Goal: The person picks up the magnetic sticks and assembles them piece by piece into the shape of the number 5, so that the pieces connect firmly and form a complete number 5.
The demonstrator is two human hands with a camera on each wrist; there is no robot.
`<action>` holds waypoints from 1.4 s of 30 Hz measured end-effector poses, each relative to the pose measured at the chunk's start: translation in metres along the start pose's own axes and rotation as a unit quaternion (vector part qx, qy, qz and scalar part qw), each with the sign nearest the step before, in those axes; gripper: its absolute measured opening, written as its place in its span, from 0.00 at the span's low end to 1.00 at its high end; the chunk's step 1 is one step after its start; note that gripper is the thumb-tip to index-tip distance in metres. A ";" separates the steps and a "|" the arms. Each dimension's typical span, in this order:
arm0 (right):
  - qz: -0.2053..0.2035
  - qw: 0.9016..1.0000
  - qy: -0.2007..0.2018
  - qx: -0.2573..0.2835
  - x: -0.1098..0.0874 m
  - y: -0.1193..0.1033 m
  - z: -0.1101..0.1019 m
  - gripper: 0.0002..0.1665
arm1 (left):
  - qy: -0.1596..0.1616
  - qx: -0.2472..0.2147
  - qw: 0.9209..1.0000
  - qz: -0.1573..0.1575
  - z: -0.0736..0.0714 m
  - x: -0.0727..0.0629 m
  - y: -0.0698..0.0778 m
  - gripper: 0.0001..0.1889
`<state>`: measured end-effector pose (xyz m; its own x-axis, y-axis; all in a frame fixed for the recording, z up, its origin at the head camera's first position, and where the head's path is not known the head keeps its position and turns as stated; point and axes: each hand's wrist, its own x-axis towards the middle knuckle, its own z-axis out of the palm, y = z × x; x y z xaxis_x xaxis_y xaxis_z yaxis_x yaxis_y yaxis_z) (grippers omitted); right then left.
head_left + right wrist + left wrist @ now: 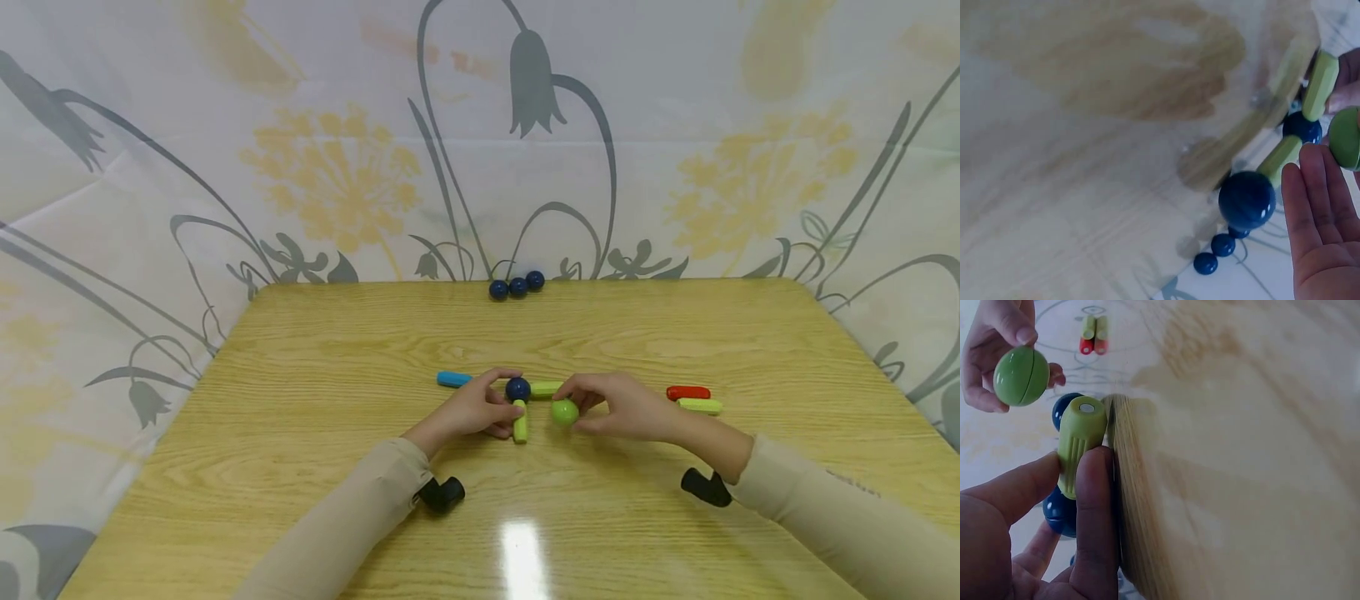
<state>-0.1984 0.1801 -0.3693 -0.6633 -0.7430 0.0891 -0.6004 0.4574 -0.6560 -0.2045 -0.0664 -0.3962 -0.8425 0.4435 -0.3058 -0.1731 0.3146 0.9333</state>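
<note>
In the head view my left hand (474,406) holds a yellow-green rod (521,425) by its sides, with one finger reaching a dark blue ball (517,389) at the rod's far end. A second yellow-green rod (546,389) runs right from that ball. The right wrist view shows another blue ball (1247,200) at this rod's other end; in the head view my right hand hides it. Between thumb and fingers my right hand (624,406) pinches a bright green ball (565,412), just right of the held rod. A seam line crosses the green ball (1021,376) in the left wrist view.
Three dark blue balls (518,287) sit together at the table's back edge. A blue rod (454,379) lies beyond my left hand. Right of my right hand lie a red rod (688,392) and a yellow-green rod (701,406), side by side on the wooden table (337,517).
</note>
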 end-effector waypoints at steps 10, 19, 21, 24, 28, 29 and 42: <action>-0.019 0.999 -0.036 0.025 0.001 -0.009 0.016 0.20 | 0.002 -0.003 1.000 0.001 0.001 0.000 0.001 0.30; -0.033 0.996 -0.062 0.050 0.006 -0.013 0.027 0.19 | 0.005 -0.012 1.000 -0.008 -0.001 0.000 0.000 0.28; -0.033 0.996 -0.067 0.050 0.007 -0.014 0.029 0.19 | 0.005 -0.011 1.000 -0.009 -0.002 0.000 0.001 0.28; -0.030 0.996 -0.074 0.039 0.009 -0.016 0.031 0.20 | 0.003 -0.011 1.000 -0.009 -0.002 0.001 0.000 0.28; -0.028 0.996 -0.076 0.021 0.012 -0.019 0.034 0.20 | 0.001 -0.014 1.000 -0.008 -0.002 0.001 -0.002 0.28; -0.027 0.997 -0.076 0.018 0.012 -0.019 0.034 0.20 | 0.001 -0.015 1.000 -0.007 -0.002 0.001 -0.002 0.28; -0.012 0.998 -0.068 -0.011 0.009 -0.018 0.032 0.19 | 0.006 -0.023 1.000 -0.006 -0.001 0.003 -0.002 0.28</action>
<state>-0.1797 0.1496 -0.3805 -0.5826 -0.8127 0.0004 -0.6264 0.4487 -0.6374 -0.2072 -0.0670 -0.3984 -0.8459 0.4305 -0.3149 -0.2063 0.2804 0.9375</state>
